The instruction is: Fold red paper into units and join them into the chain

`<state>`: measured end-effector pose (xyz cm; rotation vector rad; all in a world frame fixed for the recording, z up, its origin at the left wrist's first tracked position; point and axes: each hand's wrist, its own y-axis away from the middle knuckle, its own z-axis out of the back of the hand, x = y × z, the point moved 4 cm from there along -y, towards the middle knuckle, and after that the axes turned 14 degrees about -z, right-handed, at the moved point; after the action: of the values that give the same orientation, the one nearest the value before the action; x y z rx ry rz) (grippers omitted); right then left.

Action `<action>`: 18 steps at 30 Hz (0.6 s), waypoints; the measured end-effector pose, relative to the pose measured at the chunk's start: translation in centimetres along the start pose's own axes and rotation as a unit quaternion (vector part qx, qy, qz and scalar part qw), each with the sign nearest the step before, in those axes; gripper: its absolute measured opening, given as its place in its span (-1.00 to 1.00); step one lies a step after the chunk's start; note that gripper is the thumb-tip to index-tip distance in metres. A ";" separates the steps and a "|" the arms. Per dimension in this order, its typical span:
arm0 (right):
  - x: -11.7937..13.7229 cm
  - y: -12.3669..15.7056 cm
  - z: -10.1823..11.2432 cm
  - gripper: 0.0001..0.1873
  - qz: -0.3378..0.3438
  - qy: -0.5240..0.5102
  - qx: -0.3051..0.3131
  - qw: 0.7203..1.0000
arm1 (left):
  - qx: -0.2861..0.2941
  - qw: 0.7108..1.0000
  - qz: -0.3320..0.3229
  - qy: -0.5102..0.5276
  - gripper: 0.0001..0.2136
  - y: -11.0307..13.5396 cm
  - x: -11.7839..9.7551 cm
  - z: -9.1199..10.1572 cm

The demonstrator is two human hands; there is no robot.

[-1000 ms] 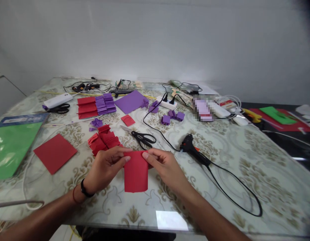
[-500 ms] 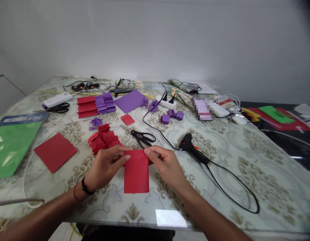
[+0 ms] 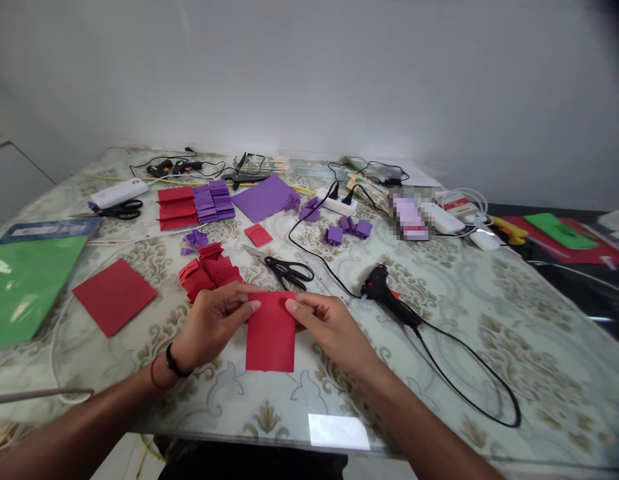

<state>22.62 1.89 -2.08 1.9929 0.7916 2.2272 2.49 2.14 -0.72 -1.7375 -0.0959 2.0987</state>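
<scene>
A red sheet of paper [image 3: 270, 340], rectangular, hangs between my hands over the front of the table. My left hand [image 3: 214, 320] pinches its upper left edge, thumb in front and fingers behind. At the upper right edge my right hand [image 3: 324, 327] pinches it the same way. Just beyond my left hand lie folded red paper pieces [image 3: 209, 270], partly covered by that hand. Black-handled scissors [image 3: 287, 267] rest past the sheet, blades pointing left. A square red sheet [image 3: 114, 295] lies flat to the left of my left hand.
To the right is a black glue gun [image 3: 389, 300] with its looping cord. Folded purple pieces [image 3: 348, 229] and a white power strip [image 3: 336, 201] sit farther back. A green pack [image 3: 34, 287] lies at the left, near a second pair of scissors [image 3: 122, 210].
The red sheet, still in both hands, is slightly higher in view. My right thumb has slid a little down from its top edge. The whole view has shifted slightly.
</scene>
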 end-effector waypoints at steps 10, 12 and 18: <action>0.1 -0.1 -0.2 -0.53 -0.031 -0.002 0.035 0.999 | 0.000 1.000 -0.009 -0.012 -0.80 -0.2 0.2 0.3; -0.1 0.0 -0.4 -0.55 -0.040 -0.008 0.056 0.998 | -0.009 1.000 -0.012 -0.013 -0.79 -0.2 0.3 0.4; -0.6 -0.3 0.1 -0.49 -0.035 0.043 0.010 0.998 | -0.014 1.000 -0.011 0.000 -0.78 -0.3 0.6 0.6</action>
<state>22.73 1.95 -2.73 1.8572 0.8811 2.2881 1.92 2.77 -1.04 -1.7447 -0.1458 2.0908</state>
